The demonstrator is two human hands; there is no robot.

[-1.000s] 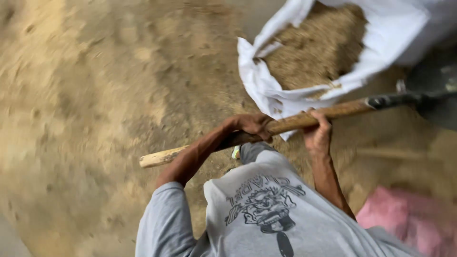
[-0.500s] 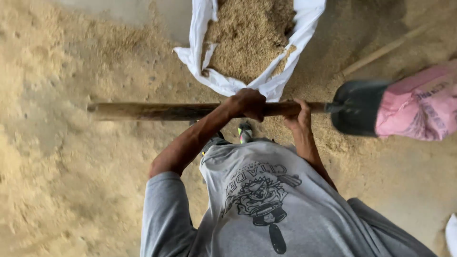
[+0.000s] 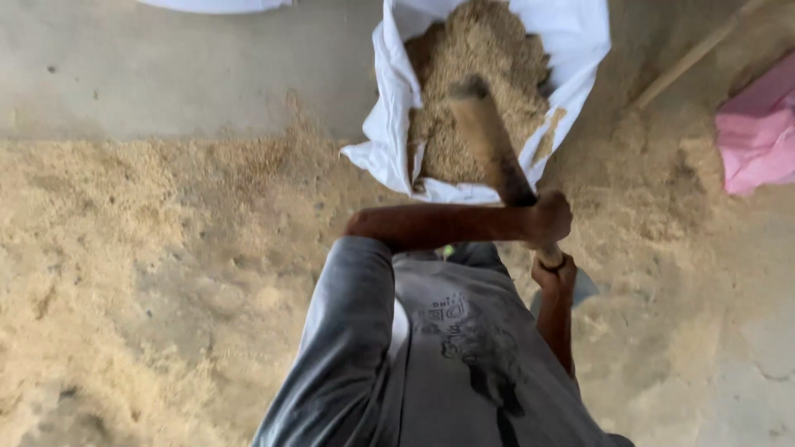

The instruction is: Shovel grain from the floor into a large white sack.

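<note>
Left hand (image 3: 551,217) clamps high on the wooden handle (image 3: 495,153) at frame centre, right hand (image 3: 555,273) gripping just below, so the shaft angles up over the open white sack (image 3: 389,124) of husk at upper centre.

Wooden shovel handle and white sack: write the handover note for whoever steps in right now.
Left hand: closed around the long wooden shovel handle, upper grip, arm crossing the body.
Right hand: closed on the same handle, just below the left.
The handle's free end points up toward the camera, in front of the open white woven sack; the blade is not visible.
The sack stands open and holds a heap of tan husk-like grain, near its rim.
Left: loose grain spread over the concrete floor. A pink bag lies at right.
</note>
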